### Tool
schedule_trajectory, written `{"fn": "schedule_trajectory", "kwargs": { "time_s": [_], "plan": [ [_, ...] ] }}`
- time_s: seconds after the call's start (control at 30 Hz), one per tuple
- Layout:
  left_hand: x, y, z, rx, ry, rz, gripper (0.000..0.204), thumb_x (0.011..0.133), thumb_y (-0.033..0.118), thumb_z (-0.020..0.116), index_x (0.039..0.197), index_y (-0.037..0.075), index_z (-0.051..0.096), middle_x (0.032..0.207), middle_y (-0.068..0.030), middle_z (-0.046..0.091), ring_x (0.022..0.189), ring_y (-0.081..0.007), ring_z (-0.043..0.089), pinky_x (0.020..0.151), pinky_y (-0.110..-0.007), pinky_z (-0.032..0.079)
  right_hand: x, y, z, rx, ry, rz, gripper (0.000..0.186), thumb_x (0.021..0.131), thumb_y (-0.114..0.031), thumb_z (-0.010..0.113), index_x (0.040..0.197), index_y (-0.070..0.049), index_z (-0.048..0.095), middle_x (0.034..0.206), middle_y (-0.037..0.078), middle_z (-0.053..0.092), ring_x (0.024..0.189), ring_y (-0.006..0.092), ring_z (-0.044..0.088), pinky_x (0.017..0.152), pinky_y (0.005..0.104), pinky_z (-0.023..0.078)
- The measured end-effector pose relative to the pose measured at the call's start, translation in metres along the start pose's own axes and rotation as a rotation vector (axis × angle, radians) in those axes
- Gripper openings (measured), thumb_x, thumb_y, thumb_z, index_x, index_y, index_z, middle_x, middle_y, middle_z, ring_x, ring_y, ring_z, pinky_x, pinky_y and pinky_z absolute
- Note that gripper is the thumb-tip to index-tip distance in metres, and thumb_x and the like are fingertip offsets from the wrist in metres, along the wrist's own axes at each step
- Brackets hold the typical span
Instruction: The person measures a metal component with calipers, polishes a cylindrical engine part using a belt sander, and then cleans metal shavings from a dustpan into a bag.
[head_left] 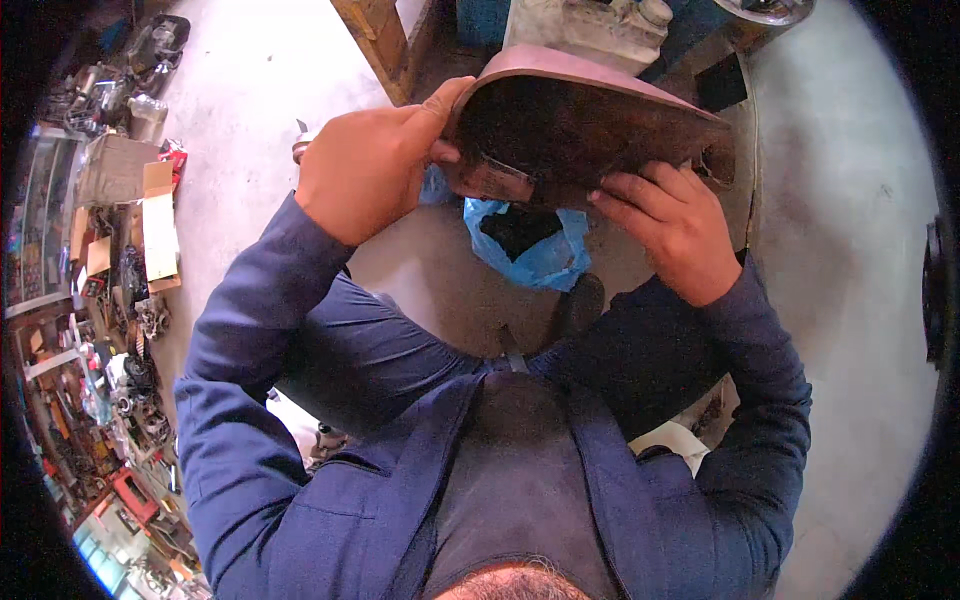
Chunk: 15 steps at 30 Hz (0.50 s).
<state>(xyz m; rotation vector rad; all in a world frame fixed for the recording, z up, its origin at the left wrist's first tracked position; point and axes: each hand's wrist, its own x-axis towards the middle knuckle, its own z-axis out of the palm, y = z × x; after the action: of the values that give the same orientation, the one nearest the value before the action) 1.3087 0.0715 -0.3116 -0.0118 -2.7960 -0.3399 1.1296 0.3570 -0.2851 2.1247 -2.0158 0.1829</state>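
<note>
A curved, hollow panel (600,125) with a pinkish-maroon outer edge and a dark, dirty inner side is held up in front of me. My left hand (365,165) is closed on its left end, thumb and fingers pinching the rim. At the lower right edge, my right hand (675,225) has its fingers bent against the panel; the tips are partly lost in shadow. Below the panel, between my knees, a blue plastic bag (555,265) sits with its mouth spread around something black that I cannot make out.
A wooden stand (375,40) and a grimy whitish container (590,35) stand beyond the panel. Shelves of jumbled parts and an opened cardboard box (160,225) line the left side. A pale wall (850,300) runs along the right.
</note>
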Motion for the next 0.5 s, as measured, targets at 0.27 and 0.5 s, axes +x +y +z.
{"fn": "schedule_trajectory", "kwargs": {
  "time_s": [0.27, 0.5],
  "plan": [
    [0.000, 0.004, -0.008, 0.046, 0.014, 0.021, 0.074, 0.081, 0.006, 0.066, 0.151, 0.016, 0.042, 0.093, -0.0085, 0.073, 0.081, -0.0308, 0.071, 0.065, -0.044, 0.056, 0.007, -0.001, -0.001, -0.039, 0.050, 0.033, 0.040, 0.080, -0.015, 0.060, 0.118, -0.012, 0.070, 0.110, 0.008, 0.067, 0.094, 0.0263, 0.063, 0.079, 0.0392, 0.053],
    [-0.001, 0.000, -0.005, 0.039, 0.010, -0.034, 0.076, 0.080, 0.005, 0.066, 0.151, 0.014, 0.042, 0.094, -0.0084, 0.074, 0.082, -0.0312, 0.071, 0.067, -0.044, 0.056, 0.015, -0.009, -0.037, 0.069, 0.210, 0.235, 0.032, 0.077, -0.004, 0.069, 0.109, -0.005, 0.066, 0.102, 0.015, 0.066, 0.094, 0.0343, 0.066, 0.081, 0.0430, 0.055]
  ]
}}
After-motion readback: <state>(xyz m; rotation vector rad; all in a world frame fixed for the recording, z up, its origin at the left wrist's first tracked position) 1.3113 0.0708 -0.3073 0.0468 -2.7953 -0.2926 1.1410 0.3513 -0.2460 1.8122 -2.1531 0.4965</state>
